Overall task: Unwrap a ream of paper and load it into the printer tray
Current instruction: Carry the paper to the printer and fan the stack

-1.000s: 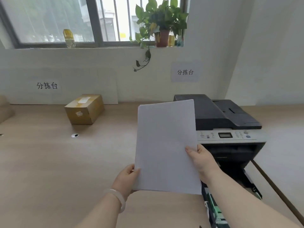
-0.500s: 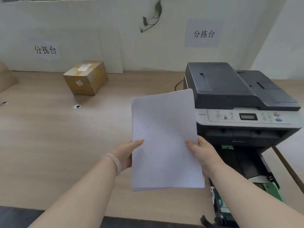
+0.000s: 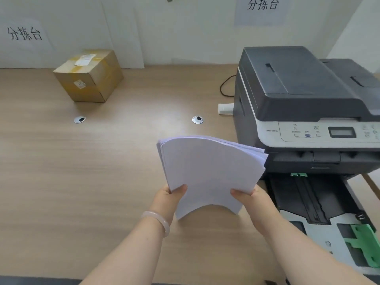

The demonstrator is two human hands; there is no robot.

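Both forearms reach forward, the left hand (image 3: 171, 195) and right hand (image 3: 251, 197) each pinching a lower corner of the paper stack (image 3: 209, 173), which bows upward between them above the tabletop (image 3: 82, 182), its far edge fanned. Just right of the right hand, the printer tray (image 3: 320, 204) stands pulled out, with no sheets visible inside, below the printer (image 3: 298, 95).

Only one view is given, so nothing is shared between cameras. It's shot from head height, aimed forward and down over the wooden desk (image 3: 82, 182) toward the wall (image 3: 185, 33). The printer (image 3: 304, 95) is caught close, cropped at the right edge.
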